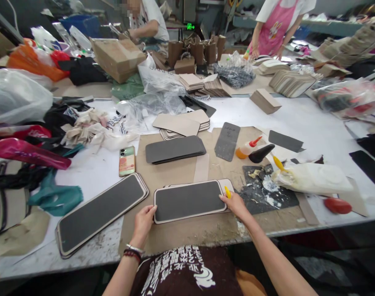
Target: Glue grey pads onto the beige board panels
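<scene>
On a cluttered workroom table (316, 119), hands (143, 223) grip a panel (187, 201).

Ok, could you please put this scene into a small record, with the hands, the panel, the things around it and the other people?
Left hand: at left edge of panel
Right hand: at panel's right edge, holding yellow item
Panel: dark, pale border; pale piece shows past its right end
To its left: slanted stack
Beyond it: dark stack, pale stack
To its right: smeared board, white bottle
Other people: two, across the table; one wears a pink apron
</scene>
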`<state>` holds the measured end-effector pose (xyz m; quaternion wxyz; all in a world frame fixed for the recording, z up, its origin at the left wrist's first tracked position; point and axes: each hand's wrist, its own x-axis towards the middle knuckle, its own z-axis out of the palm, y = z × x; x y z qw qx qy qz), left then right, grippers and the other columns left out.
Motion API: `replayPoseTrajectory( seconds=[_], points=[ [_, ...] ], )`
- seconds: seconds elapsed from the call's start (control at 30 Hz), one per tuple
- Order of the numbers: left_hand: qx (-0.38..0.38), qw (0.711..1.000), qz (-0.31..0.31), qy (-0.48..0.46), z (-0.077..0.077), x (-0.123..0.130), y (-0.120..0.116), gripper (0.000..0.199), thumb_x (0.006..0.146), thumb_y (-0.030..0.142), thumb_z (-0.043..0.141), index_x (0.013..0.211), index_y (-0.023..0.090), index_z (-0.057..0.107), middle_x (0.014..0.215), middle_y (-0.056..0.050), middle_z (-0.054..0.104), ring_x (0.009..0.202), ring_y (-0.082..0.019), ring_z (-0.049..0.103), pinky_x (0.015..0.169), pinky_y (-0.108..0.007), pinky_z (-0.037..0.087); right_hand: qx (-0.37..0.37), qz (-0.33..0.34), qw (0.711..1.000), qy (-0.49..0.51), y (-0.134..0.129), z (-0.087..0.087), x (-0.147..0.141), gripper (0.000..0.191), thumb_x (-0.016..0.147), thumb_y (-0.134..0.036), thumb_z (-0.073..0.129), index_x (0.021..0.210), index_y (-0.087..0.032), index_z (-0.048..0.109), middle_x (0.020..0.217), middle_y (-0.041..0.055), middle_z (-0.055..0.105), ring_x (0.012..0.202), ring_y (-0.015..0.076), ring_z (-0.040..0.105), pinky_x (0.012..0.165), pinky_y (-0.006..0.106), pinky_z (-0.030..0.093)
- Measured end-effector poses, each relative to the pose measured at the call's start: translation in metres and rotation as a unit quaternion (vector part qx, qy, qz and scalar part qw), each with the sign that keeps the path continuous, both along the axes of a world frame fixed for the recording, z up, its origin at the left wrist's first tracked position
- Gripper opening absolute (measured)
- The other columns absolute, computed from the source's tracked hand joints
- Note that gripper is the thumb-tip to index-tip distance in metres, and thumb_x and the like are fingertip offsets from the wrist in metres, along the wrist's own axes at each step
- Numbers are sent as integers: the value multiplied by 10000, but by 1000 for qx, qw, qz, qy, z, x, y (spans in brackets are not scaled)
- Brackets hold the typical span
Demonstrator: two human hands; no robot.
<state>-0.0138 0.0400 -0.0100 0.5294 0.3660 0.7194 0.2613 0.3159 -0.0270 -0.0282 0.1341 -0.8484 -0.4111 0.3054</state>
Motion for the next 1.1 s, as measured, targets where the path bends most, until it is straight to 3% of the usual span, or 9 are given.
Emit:
replayPoseTrajectory(
  seconds=[0.37,0.57,0.8,0.97,1.1],
  points=[
    [14,1000,6,3,-4,2,-1,475,448,555,657,662,131,643,547,-22,595,485,-126,483,443,-238,346,-40,19,998,-35,-1,2,-2,229,767,-382,498,720,-175,583,691,48,629,651,177,569,564,234,328],
    [83,997,4,-5,0,4,-7,417,536,543,631,686,154,628,658,-38,629,628,-166,552,586,-268,430,42,-6,999,-20,-6,17,-5,273,746,-445,461,724,-193,562,699,49,633,670,186,569,605,247,364],
    [126,992,25,-11,4,2,-12,363,606,491,609,758,161,620,753,-45,637,747,-186,563,731,-295,435,86,-4,996,-11,-1,39,-8,336,697,-536,433,653,-211,504,625,40,599,615,188,540,601,269,367],
    [142,988,58,-23,11,-10,-12,356,601,484,619,761,165,630,781,-48,651,763,-193,574,734,-297,447,106,12,994,-8,6,50,-14,428,672,-633,420,645,-216,513,569,36,574,578,193,520,578,284,374],
    [159,984,76,-11,19,-37,-10,300,627,469,587,710,183,625,715,-26,641,711,-179,568,686,-277,445,128,46,991,20,26,54,-34,409,652,-626,459,640,-223,528,525,17,543,534,187,497,558,290,378]
  ],
)
